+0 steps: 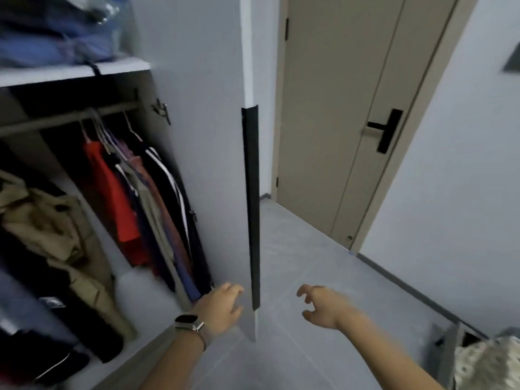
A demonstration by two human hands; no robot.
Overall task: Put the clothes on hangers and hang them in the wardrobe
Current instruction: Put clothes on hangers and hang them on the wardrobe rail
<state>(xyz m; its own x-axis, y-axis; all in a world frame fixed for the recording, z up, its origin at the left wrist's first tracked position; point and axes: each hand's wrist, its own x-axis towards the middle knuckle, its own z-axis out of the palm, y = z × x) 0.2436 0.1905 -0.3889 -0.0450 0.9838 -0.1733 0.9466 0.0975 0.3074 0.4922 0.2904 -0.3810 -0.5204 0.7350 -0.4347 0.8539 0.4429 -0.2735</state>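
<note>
Hands: left hand (223,304) relaxed, right hand (320,305) loosely curled, both empty.

Open white wardrobe (194,80) at left; red, navy, tan and striped clothes (146,209) hang on hangers (107,130) from its rail (56,121).

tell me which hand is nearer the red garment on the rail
Left. The left hand is just below and right of the hanging clothes, close to the red garment. The right hand is out past the wardrobe door edge, over the floor, farther away.
</note>
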